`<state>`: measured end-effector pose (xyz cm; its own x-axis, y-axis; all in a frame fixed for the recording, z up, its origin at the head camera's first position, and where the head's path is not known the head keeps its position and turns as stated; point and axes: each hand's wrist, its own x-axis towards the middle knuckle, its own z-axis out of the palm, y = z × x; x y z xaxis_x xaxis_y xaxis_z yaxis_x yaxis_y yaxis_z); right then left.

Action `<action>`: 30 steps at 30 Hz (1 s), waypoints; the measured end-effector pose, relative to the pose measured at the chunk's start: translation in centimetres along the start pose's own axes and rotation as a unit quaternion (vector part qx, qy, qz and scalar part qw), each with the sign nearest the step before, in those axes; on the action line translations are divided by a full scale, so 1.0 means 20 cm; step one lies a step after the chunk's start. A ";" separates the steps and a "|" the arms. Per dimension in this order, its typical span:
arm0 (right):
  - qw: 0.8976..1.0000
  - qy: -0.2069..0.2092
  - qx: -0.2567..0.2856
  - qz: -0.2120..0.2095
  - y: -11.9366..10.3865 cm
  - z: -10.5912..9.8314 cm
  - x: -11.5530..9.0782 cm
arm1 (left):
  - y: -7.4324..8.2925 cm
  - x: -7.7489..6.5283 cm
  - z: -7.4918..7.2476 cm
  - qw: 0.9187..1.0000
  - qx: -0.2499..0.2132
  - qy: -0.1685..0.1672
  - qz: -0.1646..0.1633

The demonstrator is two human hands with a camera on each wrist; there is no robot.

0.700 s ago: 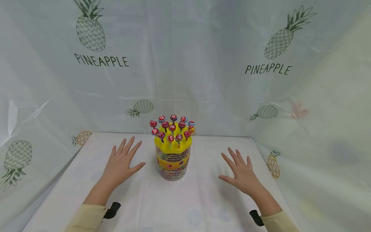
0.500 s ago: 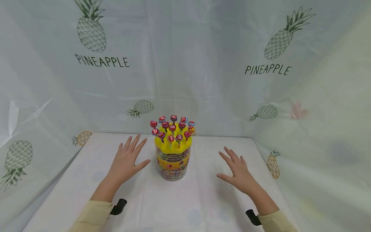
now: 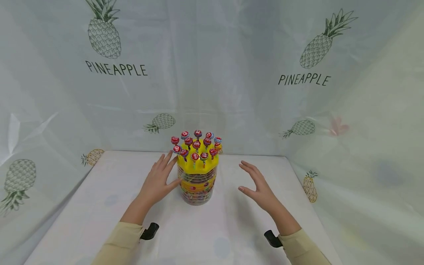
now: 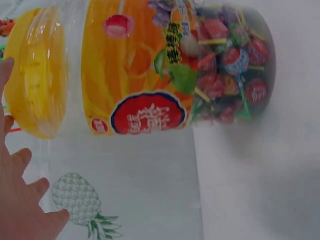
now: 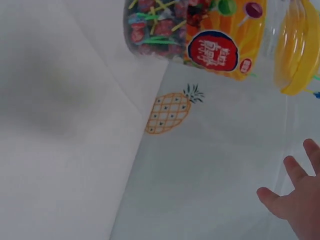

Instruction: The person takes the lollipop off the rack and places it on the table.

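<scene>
A clear plastic jar (image 3: 197, 199) of lollipops stands upright on the table, with a yellow lid (image 3: 190, 168). Several wrapped lollipops (image 3: 197, 144) stick up out of that lid. An orange label (image 4: 140, 65) and more lollipops (image 4: 232, 75) inside the jar show in the left wrist view. My left hand (image 3: 158, 183) is at the jar's left side, fingers spread near the lid; whether it touches cannot be told. Off to the right of the jar, my right hand (image 3: 261, 189) hovers apart from it, fingers extended and thumb spread, holding nothing.
A white cloth covers the table (image 3: 218, 228). Behind and at the sides hangs a pale curtain (image 3: 232, 73) printed with pineapples. Each wrist bears a small black device, such as the left wrist's device (image 3: 150, 231).
Both hands have moved inward toward the jar. The left hand has come right up beside it; the right hand has shifted left but stays farther off. The jar has not moved.
</scene>
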<state>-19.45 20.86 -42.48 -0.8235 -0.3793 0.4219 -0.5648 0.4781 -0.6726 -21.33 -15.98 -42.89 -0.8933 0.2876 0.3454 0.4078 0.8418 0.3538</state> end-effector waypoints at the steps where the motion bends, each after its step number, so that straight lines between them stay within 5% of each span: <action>1: 1.000 0.004 0.022 -0.003 0.00 0.01 0.01 | 0.01 0.00 0.01 1.000 -0.017 -0.004 -0.007; 6: 0.996 0.025 0.088 -0.012 -0.03 0.06 0.07 | 0.06 0.03 0.07 0.990 -0.128 -0.009 -0.058; 15: 0.988 0.030 0.150 -0.014 -0.24 0.06 0.17 | 0.12 0.07 0.15 0.940 -0.310 0.015 -0.141; 30: 0.956 0.074 0.282 -0.020 -0.14 0.13 0.37 | 0.21 0.19 0.17 0.890 -0.426 0.084 -0.141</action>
<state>-23.84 14.60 -38.99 -0.8239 -0.2529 0.5072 -0.5117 -0.0530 -0.8575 -23.72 -9.85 -43.05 -0.9712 -0.0133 0.2378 0.2306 0.1971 0.9529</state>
